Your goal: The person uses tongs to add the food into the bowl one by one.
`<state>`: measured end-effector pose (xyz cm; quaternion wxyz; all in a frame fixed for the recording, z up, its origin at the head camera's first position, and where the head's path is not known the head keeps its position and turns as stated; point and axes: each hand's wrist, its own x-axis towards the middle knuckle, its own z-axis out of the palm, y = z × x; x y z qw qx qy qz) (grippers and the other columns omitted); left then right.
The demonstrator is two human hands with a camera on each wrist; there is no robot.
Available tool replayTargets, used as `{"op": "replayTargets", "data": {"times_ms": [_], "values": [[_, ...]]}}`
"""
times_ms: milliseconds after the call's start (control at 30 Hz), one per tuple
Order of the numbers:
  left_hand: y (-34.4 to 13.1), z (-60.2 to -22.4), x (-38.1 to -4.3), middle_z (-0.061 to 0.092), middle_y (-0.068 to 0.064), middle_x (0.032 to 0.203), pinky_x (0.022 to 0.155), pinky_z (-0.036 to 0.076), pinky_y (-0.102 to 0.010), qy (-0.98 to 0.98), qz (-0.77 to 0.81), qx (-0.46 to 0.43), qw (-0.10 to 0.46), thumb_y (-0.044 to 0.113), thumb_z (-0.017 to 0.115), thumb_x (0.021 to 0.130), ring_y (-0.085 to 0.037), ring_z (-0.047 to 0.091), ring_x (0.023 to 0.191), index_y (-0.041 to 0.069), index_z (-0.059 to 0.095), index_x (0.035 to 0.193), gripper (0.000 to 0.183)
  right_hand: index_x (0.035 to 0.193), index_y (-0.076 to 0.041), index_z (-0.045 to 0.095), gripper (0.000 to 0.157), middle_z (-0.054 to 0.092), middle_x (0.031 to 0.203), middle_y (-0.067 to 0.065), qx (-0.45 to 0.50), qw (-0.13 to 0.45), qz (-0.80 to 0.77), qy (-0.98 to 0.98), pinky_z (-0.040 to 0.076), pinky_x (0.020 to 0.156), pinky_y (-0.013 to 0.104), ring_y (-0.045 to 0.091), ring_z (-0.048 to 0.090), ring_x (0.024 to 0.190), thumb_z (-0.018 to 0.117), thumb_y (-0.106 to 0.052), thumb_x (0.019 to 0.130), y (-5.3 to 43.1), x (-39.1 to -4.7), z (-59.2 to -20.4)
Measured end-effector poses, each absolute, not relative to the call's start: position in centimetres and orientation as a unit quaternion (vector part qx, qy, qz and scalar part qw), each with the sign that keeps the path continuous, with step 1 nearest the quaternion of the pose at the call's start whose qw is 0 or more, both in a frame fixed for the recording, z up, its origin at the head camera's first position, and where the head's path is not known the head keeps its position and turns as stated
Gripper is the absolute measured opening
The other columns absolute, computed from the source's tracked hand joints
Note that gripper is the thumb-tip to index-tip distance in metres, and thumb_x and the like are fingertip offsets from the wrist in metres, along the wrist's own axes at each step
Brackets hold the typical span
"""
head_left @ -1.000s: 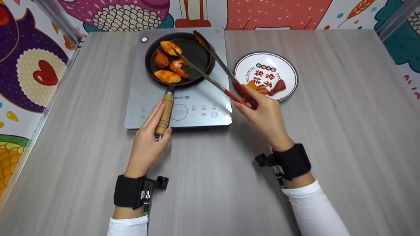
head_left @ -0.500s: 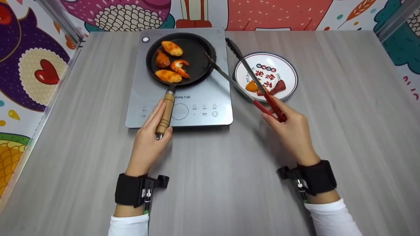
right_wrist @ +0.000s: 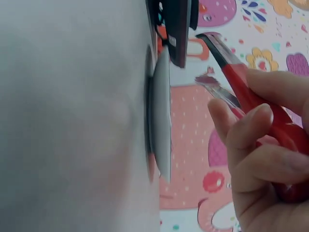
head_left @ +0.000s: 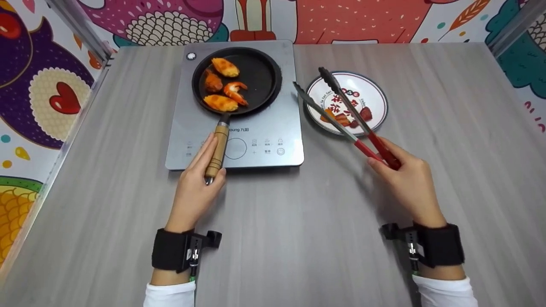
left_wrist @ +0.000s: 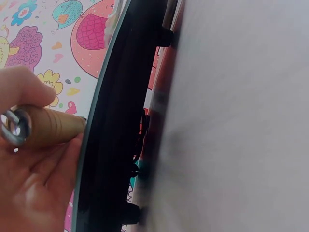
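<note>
My left hand (head_left: 195,184) holds the wooden handle (head_left: 216,150) of a small black frying pan (head_left: 261,81), which sits on an induction cooktop (head_left: 281,128). In the left wrist view, thumb and fingers lie around that handle (left_wrist: 55,127). Inside the pan are two yellow-orange oval pieces (head_left: 225,67), a browned drumstick-like piece (head_left: 213,82) and a shrimp (head_left: 233,92). My right hand (head_left: 411,183) grips red-handled tongs (head_left: 385,153); their arms are spread above a white plate (head_left: 376,96), nothing between the tips. The right wrist view shows fingers curled around the tongs (right_wrist: 241,89).
On the plate lie an orange piece (head_left: 326,115), a bacon-like strip (head_left: 342,120) and a dark red piece (head_left: 366,114), partly hidden by the tongs. The plate stands just right of the cooktop on a grey wood-grain table (head_left: 273,238). Patterned walls (head_left: 362,21) border the table.
My right hand has carried the tongs from over the pan rightward and back toward me, over the plate. The left hand stays on the handle, and the food in the pan lies as before.
</note>
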<state>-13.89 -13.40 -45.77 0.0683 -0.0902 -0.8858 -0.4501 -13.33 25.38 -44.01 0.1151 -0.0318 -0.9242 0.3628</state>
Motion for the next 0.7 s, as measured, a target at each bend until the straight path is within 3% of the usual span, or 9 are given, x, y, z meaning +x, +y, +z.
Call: {"op": "replayTargets", "data": {"times_ms": [167, 700], "values": [[-13.3, -45.6, -13.9, 0.021, 0.012, 0.146, 0.096, 0.036, -0.032, -0.886, -0.450, -0.091, 0.069, 0.014, 0.058, 0.083, -0.012, 0.029, 0.127, 0.029, 0.027, 0.140, 0.067, 0.121, -0.020, 0.058, 0.052, 0.063, 0.102, 0.007, -0.058, 0.093, 0.354, -0.929, 0.036, 0.057, 0.018, 0.017, 0.049, 0.077, 0.067, -0.042, 0.075, 26.5, -12.8, -44.0], [-13.4, -45.7, -13.9, 0.021, 0.011, 0.146, 0.097, 0.036, -0.032, -0.888, -0.446, -0.087, 0.068, 0.014, 0.059, 0.083, -0.013, 0.028, 0.127, 0.029, 0.027, 0.140, 0.067, 0.122, -0.017, 0.057, 0.054, 0.059, 0.110, 0.011, -0.061, 0.058, 0.351, -0.933, 0.037, 0.056, 0.016, 0.022, 0.050, 0.081, 0.066, -0.042, 0.076, 27.2, -12.1, -43.8]]}}
